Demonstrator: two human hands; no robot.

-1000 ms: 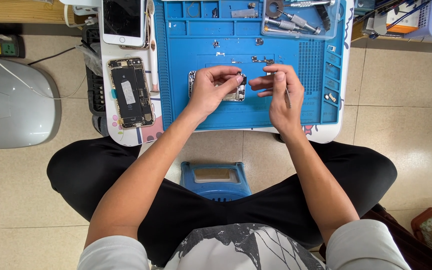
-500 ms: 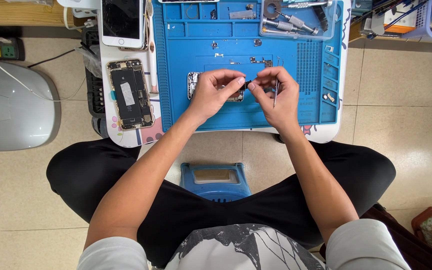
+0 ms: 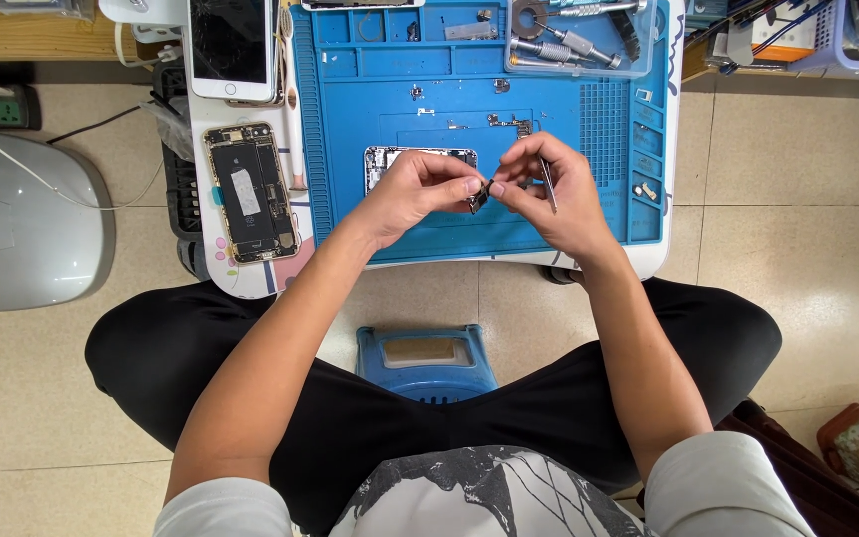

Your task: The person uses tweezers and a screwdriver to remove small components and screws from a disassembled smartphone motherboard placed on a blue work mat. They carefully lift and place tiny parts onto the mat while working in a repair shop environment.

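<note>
Both hands meet just above the middle of the frame, over the blue work mat (image 3: 400, 149). Left hand (image 3: 415, 189) has its fingers curled in, thumb and forefinger pinched on a small dark phone part (image 3: 478, 195), which sits right between the two hands, held up off the mat. Right hand (image 3: 559, 194) is pinching the same little part from the other side, and it's also got a thin metal tool (image 3: 547, 184) tucked between its fingers, pointing up and away from the part. Can't really make out what the part is, too small.

Right behind the left hand there's an opened phone body (image 3: 418, 157) lying on the mat, partly hidden by the knuckles. A few tiny screws and brackets are scattered on the mat above the hands. Top of the frame, a clear tray (image 3: 589, 65) holds screwdrivers. Left of the mat, a gutted gold phone (image 3: 250, 192) lies face open, and above that a white phone (image 3: 231, 45) with a cracked screen. A blue plastic stool (image 3: 427, 360) sits low centre between the knees.
</note>
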